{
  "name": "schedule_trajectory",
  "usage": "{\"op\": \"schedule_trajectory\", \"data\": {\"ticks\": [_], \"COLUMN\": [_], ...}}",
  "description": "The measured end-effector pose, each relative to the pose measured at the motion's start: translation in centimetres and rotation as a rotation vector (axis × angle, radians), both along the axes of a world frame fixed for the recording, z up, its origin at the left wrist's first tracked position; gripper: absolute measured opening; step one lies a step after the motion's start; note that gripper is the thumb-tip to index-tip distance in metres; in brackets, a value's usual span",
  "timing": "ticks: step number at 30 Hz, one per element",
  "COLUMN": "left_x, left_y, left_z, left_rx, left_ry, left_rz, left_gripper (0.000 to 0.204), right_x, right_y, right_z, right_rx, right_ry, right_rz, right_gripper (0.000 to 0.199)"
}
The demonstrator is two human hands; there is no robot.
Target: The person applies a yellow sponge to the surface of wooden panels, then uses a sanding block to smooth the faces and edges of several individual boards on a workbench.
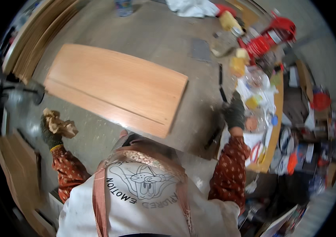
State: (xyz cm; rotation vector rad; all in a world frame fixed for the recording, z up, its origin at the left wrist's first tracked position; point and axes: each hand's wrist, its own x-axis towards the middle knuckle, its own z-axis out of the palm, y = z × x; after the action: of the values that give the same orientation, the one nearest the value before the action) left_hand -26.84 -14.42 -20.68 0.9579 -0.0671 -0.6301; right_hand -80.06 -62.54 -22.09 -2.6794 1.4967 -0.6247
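wooden board runs upper-left to lower-right; left hand clenches crumpled rag.

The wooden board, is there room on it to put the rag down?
Yes. The wooden board is bare edge to edge, and the left hand holds the crumpled rag beside it. The side table by the right hand is crowded.

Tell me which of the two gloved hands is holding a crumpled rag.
The left hand holds the crumpled tan rag, raised beside the wooden board. The right hand has no rag; it reaches toward the cluttered table.
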Motion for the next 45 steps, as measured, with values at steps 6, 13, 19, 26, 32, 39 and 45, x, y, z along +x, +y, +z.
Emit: {"op": "schedule_trajectory", "data": {"ticks": [6, 13, 19, 26, 32, 39, 45], "left_x": [-2.2, -3.2, -4.1, -4.1, -3.7, -4.2, -3.9], "left_y": [-0.6, 0.4, -4.3, -6.1, -6.2, -6.7, -6.8], "left_z": [-1.3, -0.5, 4.5, 7.0, 4.6, 4.6, 2.6], "left_rx": [0.560, 0.933, 1.003, 1.338, 1.315, 1.278, 1.111], "left_ry": [-0.442, -0.673, -1.142, -1.500, -1.561, -1.458, -1.539], "left_rz": [0.580, 0.576, 0.216, 0.009, -0.100, -0.224, 0.002], "left_gripper": [0.017, 0.027, 0.060, 0.079, 0.086, 0.074, 0.065], "right_x": [-5.4, 6.2, 17.8, 31.5, 43.0, 51.0, 51.6], "right_y": [-0.6, 3.1, 7.1, 12.7, 17.8, 20.5, 22.1], "right_z": [-2.3, 7.0, 13.3, 15.5, 16.4, 15.3, 16.5], "right_rx": [0.186, 0.339, 0.644, 0.492, 0.150, 0.111, 0.082], "right_ry": [0.088, -0.287, -0.597, -0.268, -0.151, 0.072, 0.211], "right_rz": [0.050, 0.250, 0.555, 1.023, 1.354, 1.306, 1.326], "right_gripper": [0.054, 0.039, 0.034, 0.028, 0.021, 0.024, 0.023]}}
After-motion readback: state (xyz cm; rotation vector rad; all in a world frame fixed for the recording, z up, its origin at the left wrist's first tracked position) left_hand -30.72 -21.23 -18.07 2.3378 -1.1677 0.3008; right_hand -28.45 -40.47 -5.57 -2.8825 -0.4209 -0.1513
